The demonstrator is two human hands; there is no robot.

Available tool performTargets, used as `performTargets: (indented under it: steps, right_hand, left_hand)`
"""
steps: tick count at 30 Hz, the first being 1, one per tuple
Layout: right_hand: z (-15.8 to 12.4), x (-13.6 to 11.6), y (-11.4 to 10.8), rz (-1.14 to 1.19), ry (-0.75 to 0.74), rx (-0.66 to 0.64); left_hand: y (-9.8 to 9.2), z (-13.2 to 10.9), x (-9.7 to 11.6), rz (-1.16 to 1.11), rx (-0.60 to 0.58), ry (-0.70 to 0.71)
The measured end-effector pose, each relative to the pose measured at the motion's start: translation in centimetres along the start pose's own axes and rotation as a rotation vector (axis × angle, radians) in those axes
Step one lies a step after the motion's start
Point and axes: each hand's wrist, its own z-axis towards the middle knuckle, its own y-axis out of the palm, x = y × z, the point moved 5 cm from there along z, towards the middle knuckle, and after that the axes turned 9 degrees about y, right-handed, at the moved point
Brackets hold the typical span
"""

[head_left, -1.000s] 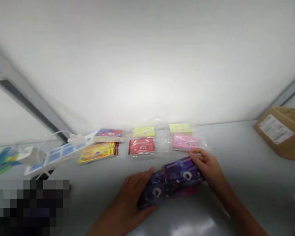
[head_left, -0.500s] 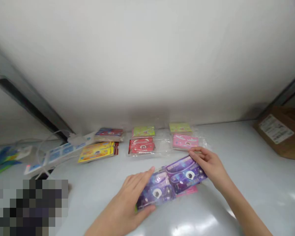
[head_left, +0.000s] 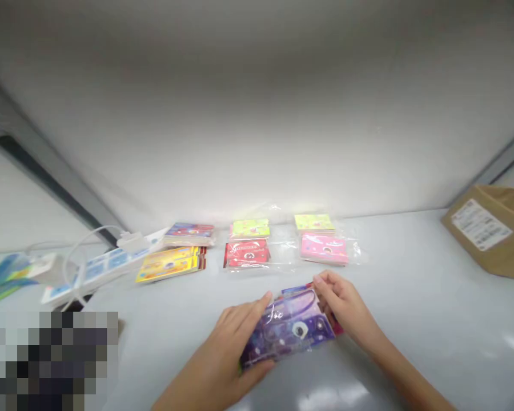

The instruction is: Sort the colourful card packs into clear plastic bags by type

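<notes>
A stack of purple printed cards [head_left: 285, 328] in a clear plastic bag lies across my left hand [head_left: 223, 348]. That hand wraps round the bag's left end, thumb below and fingers above. At the other end, my right hand [head_left: 340, 305] pinches the edge of cards with blue and red margins [head_left: 297, 290] that show behind the purple ones. How many cards are in that pinch is hidden. A picture with a white round spot faces up on the top purple card. The bundle is held tilted just over the table, in front of the bagged stacks.
Behind stand bagged stacks of red cards [head_left: 247, 253], pink cards [head_left: 323, 248], yellow cards [head_left: 169, 264] and dark blue-red cards [head_left: 191, 231]. A power strip [head_left: 107, 265] with a white cable is at left. A brown cardboard box [head_left: 492, 234] sits at right, against the wall.
My right hand has moved left and down toward the left hand. The separate purple card it held now overlaps the bagged stack, and blue and red card edges have come into view.
</notes>
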Motion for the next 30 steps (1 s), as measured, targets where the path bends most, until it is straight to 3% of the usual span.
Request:
performTargets:
  steps: [2, 7, 9, 14, 23, 30]
  right_hand:
    - [-0.3, -0.4, 0.7, -0.124, -0.020, -0.114]
    - [-1.9, -2.7, 1.7, -0.345, -0.251, -0.410]
    - [-2.4, -3.2, 1.7, -0.349, -0.289, -0.469]
    - [-2.7, -2.7, 1.7, -0.342, -0.221, -0.531]
    - [-2.7, -2.5, 1.8, -0.343, -0.212, -0.535]
    - [-2.2, -3.1, 0.7, -0.360, -0.229, -0.329]
  left_hand:
    - [0.0, 0.0, -0.1, 0.007, 0.005, 0.002]
    - [0.0, 0.0, 0.0, -0.006, 0.002, -0.002]
    - [0.0, 0.1, 0.1, -0.005, -0.001, 0.014]
    - [0.0, 0.1, 0.2, 0.015, 0.015, 0.019]
    - [0.1, 0.0, 0.0, 0.032, 0.033, 0.017]
    - [0.2, 0.1, 0.0, 0.037, 0.034, 0.025]
